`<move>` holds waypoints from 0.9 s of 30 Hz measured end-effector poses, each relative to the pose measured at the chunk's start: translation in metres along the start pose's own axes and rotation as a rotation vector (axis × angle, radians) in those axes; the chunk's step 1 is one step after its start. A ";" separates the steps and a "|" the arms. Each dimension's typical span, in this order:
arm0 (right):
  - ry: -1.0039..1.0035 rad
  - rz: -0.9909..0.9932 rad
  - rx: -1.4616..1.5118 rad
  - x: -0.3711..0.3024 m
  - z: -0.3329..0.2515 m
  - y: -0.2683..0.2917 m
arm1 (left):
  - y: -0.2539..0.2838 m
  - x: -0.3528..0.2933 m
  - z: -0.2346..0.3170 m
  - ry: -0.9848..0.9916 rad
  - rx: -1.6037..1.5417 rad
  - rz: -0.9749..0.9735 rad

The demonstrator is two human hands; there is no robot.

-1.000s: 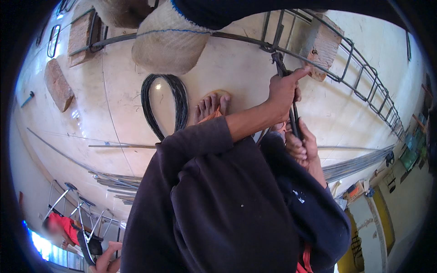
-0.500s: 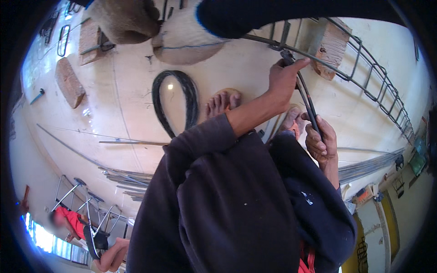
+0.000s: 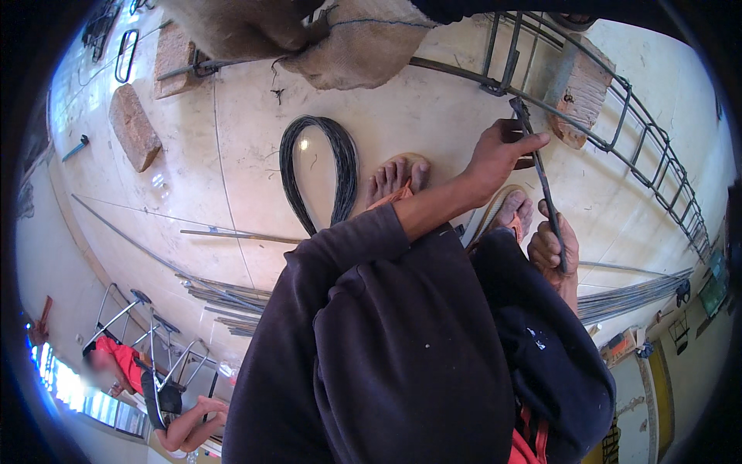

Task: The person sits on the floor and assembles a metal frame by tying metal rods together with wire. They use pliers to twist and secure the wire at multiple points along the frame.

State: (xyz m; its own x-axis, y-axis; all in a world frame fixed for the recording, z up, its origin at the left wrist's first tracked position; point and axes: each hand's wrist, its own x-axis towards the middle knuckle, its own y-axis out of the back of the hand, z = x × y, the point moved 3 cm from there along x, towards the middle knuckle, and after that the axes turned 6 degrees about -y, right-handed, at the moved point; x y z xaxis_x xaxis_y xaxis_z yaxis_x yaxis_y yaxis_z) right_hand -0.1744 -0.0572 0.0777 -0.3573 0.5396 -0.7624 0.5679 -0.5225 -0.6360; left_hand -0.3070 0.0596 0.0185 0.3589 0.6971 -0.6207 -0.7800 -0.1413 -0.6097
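Observation:
Pincers with a long dark handle (image 3: 546, 182) are in my right hand (image 3: 555, 246), its fingers wrapped round the lower end. Their head points up to the lower bar of a steel rebar cage (image 3: 618, 147); I cannot tell whether they touch. My left hand (image 3: 501, 158) is beside the upper part of the pincers, fingers and thumb spread, with nothing seen in it. The cage is made of long bars and rectangular stirrups, and curves off to the right. A coil of black tie wire (image 3: 286, 170) rests on the floor left of my feet.
A brick block (image 3: 578, 89) stands under the cage; another block (image 3: 134, 127) lies at the left. Burlap sacking (image 3: 363, 54) covers the bar at the top. Bundled rods (image 3: 638, 295) lie right, more rods (image 3: 224, 295) left. A person in red (image 3: 124, 363) is at lower left.
My left hand has loosened and spread beside the pincers. The pincers have turned, so that their two handles now overlap into one. The whole view has shifted slightly.

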 end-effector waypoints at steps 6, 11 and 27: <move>0.001 0.327 -0.637 -0.009 -0.003 -0.016 | 0.003 -0.005 -0.005 0.181 0.258 -0.125; 0.075 0.471 -1.012 -0.031 -0.026 0.008 | 0.005 -0.011 -0.010 0.280 0.473 -0.236; 0.232 0.576 -1.434 0.003 0.003 -0.004 | 0.017 -0.013 -0.029 0.164 0.398 -0.309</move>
State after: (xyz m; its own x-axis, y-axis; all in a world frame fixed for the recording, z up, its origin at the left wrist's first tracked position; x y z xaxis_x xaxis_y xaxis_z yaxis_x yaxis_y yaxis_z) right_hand -0.1796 -0.0552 0.0770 0.1903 0.6524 -0.7336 0.8371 0.2826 0.4685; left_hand -0.3103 0.0279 0.0015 0.6532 0.5408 -0.5300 -0.7481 0.3530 -0.5619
